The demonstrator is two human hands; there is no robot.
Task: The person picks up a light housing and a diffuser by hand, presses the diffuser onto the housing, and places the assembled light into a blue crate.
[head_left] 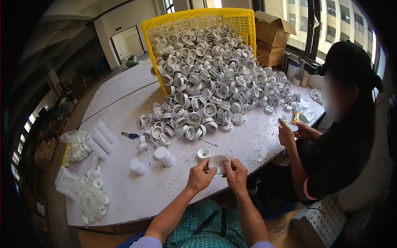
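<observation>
Between my left hand (200,177) and my right hand (236,175) is a round white plastic housing (219,161), shaped like a shallow cup. Both hands grip its rim, thumbs on the near side, just above the table's front edge. Just beyond it on the table lies a smaller white ring-shaped part (203,153). To the left stand a stack of white discs (164,157) and a shorter stack of white discs (137,166). A large heap of similar white housings with wires (206,87) spills toward me.
A tipped yellow crate (198,15) backs the heap. Bags of white rings (94,194) and white cylinders (102,136) lie left, with a blue-black tool (130,135) nearby. At right, a co-worker (343,111) in dark clothes holds a white part (292,127). Cardboard boxes (271,35) stand behind.
</observation>
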